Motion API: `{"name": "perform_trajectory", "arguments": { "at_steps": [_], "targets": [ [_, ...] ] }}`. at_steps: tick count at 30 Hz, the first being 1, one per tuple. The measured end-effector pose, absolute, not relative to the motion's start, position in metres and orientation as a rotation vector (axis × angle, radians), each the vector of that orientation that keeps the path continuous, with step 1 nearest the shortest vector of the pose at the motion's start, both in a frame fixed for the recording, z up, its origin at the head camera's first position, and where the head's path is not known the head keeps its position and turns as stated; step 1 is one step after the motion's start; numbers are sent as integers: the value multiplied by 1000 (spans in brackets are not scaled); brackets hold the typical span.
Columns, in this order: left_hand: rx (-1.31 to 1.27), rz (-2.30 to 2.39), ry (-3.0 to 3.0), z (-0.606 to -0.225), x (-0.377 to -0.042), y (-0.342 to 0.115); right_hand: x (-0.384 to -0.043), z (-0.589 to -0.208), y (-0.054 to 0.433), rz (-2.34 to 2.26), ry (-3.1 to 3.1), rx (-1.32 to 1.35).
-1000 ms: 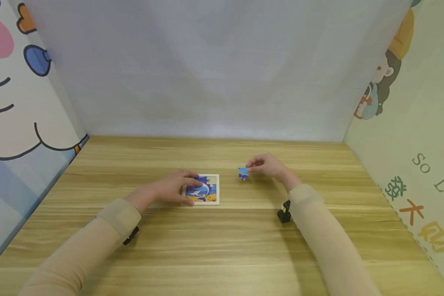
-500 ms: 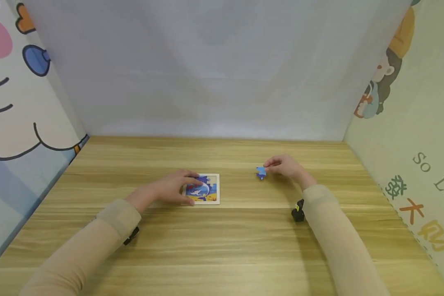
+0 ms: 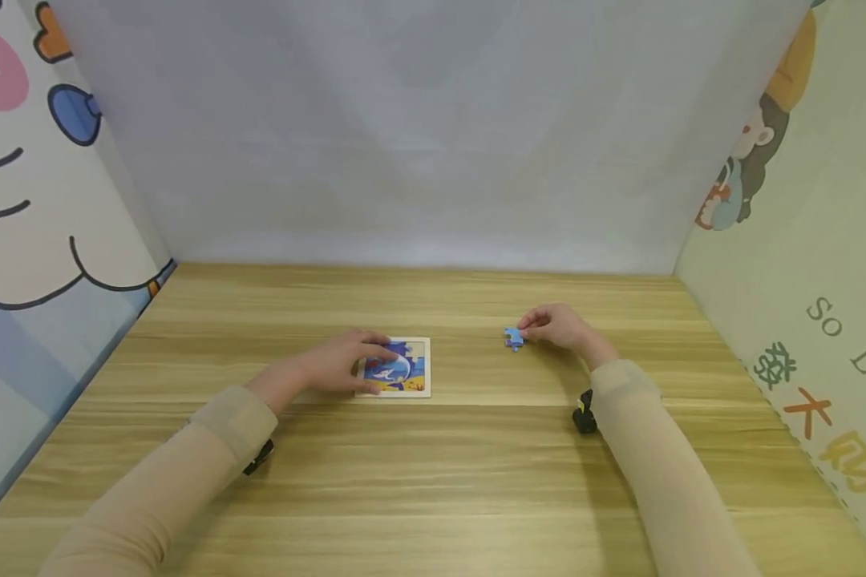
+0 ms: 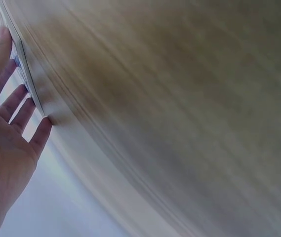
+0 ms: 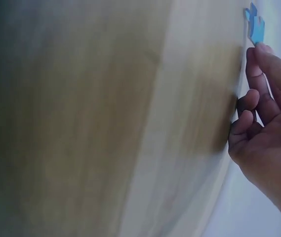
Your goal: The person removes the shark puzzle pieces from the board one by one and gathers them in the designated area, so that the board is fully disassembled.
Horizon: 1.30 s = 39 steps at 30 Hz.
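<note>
The right hand point(image 3: 557, 327) pinches a blue puzzle piece point(image 3: 515, 338) by its edge, between thumb and forefinger; the piece projects from the fingertips toward the left hand point(image 3: 339, 363). The left hand lies with fingers spread across the puzzle board point(image 3: 428, 370), thumb at the near edge, well apart from the right. From where I stand, I cannot tell whether the piece touches the desk point(image 3: 433, 481).

Possible faults: the pinch covers only a small margin, so a slack squeeze may let the piece pivot or drop. A pale patch point(image 3: 416, 348) shows right of the left fingertips; a piece presented there misaligned could jam its tabs. Uneven left-hand pressure could skid the board.
</note>
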<state>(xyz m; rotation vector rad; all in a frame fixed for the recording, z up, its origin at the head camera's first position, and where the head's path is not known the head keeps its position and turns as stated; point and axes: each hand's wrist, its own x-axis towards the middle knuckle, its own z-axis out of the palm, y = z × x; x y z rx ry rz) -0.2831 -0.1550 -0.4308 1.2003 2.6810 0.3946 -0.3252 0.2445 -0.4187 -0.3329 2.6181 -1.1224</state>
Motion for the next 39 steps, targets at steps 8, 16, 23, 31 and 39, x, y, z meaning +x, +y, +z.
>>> {"name": "perform_trajectory", "arguments": {
  "at_steps": [8,16,23,31,39],
  "targets": [
    [1222,382,2688,-427,-280,-154,-324,-418,244,-1110,2632,-370],
    [1170,380,2701,-429,-281,-153,-321,-408,235,-1033,2717,-493],
    [1051,432,2725,-427,-277,-152,-316,-388,214,-971,2746,-586],
    [939,434,2817,-431,-276,-154,-319,-379,186,-959,2760,-716],
    [892,444,2816,-434,-279,-156,-327,-382,151,-940,2758,-877]
  ]
}}
